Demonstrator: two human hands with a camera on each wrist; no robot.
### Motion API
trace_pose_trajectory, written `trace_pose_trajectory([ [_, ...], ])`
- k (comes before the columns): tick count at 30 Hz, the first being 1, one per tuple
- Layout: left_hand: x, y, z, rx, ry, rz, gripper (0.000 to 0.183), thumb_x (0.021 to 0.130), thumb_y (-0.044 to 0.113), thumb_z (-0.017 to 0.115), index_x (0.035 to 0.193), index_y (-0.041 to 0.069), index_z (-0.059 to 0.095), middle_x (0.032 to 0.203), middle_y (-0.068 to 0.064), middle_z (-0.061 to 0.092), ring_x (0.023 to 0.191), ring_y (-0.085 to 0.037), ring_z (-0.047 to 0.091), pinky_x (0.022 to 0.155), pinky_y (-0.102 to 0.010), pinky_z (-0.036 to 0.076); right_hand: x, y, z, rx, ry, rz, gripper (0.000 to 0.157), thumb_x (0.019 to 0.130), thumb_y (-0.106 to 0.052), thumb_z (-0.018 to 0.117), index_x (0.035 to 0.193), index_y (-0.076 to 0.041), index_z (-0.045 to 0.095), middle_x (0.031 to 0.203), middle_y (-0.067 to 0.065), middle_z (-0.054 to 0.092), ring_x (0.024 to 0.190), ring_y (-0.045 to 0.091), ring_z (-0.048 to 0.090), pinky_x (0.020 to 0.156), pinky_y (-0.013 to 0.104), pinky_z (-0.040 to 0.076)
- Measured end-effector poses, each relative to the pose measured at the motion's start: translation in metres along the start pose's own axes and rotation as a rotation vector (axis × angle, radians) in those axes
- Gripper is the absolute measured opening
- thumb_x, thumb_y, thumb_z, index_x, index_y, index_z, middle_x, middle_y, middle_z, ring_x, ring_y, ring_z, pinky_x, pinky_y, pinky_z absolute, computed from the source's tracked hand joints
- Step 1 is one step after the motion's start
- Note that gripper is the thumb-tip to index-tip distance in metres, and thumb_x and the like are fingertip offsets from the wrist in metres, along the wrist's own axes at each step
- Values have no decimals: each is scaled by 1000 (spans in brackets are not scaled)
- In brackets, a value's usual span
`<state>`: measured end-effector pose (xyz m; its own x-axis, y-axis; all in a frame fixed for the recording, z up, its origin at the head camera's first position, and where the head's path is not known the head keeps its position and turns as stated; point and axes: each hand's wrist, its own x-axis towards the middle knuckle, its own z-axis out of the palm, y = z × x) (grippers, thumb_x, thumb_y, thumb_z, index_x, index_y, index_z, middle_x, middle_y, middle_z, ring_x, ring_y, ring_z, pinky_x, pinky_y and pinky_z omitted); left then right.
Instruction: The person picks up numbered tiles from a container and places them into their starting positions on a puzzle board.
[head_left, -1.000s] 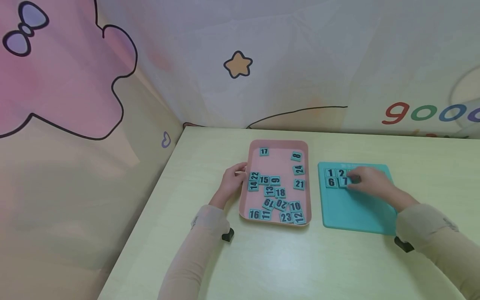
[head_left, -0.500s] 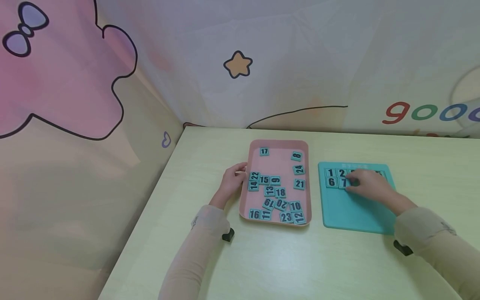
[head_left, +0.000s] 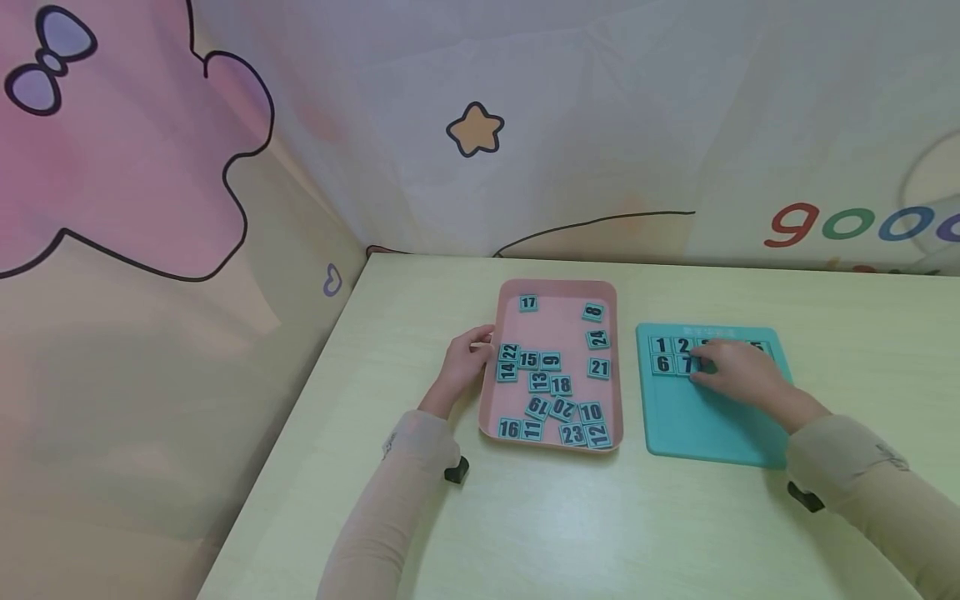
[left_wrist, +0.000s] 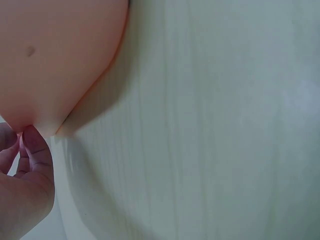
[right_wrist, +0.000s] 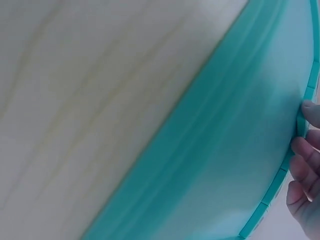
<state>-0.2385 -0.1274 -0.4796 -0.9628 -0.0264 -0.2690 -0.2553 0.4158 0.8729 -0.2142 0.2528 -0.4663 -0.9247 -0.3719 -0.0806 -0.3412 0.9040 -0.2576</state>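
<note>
In the head view, my right hand (head_left: 738, 371) is over the turquoise board (head_left: 712, 429), thumb and forefinger pinching the number 7 tile (head_left: 686, 365) by its edges. That tile lies beside the 6 tile (head_left: 662, 364), under the 1 tile (head_left: 660, 344) and 2 tile (head_left: 682, 345). The 5 tile (head_left: 758, 346) shows partly behind the hand, which covers the tiles between. The right wrist view shows the fingertips on a raised tile (right_wrist: 301, 124). My left hand (head_left: 459, 367) holds the left rim of the pink tray (head_left: 558, 292), thumb and finger pinching its edge in the left wrist view.
Several loose number tiles lie in the tray, among them the 17 (head_left: 528, 303), 8 (head_left: 592, 312) and 21 (head_left: 598, 368). Both tray and board rest on a pale wooden table (head_left: 555, 525). A printed backdrop (head_left: 585, 125) rises behind the table.
The right hand has shifted slightly left and down, and the 7 tile now sits in line with the 6. The 5 tile has come into view. Left hand and tray stay still.
</note>
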Motion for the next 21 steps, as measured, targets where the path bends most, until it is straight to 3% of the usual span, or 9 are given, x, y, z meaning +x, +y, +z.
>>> trace_pose_trajectory([
  [9, -2, 1, 0, 9, 10, 10, 42, 86, 11, 45, 128, 17, 47, 119, -4, 50, 96, -19, 52, 85, -29, 47, 4, -2, -7, 68, -13, 12, 41, 78, -21, 63, 110, 3, 58, 92, 16, 63, 82, 26, 57, 72, 45, 48],
  [21, 0, 0, 0, 13, 8, 10, 42, 86, 13, 45, 128, 19, 47, 118, -3, 50, 96, -18, 51, 86, -29, 46, 25, -25, -31, 130, 30, -23, 39, 81, -18, 59, 114, 1, 55, 102, 18, 58, 95, 32, 52, 81, 50, 45],
])
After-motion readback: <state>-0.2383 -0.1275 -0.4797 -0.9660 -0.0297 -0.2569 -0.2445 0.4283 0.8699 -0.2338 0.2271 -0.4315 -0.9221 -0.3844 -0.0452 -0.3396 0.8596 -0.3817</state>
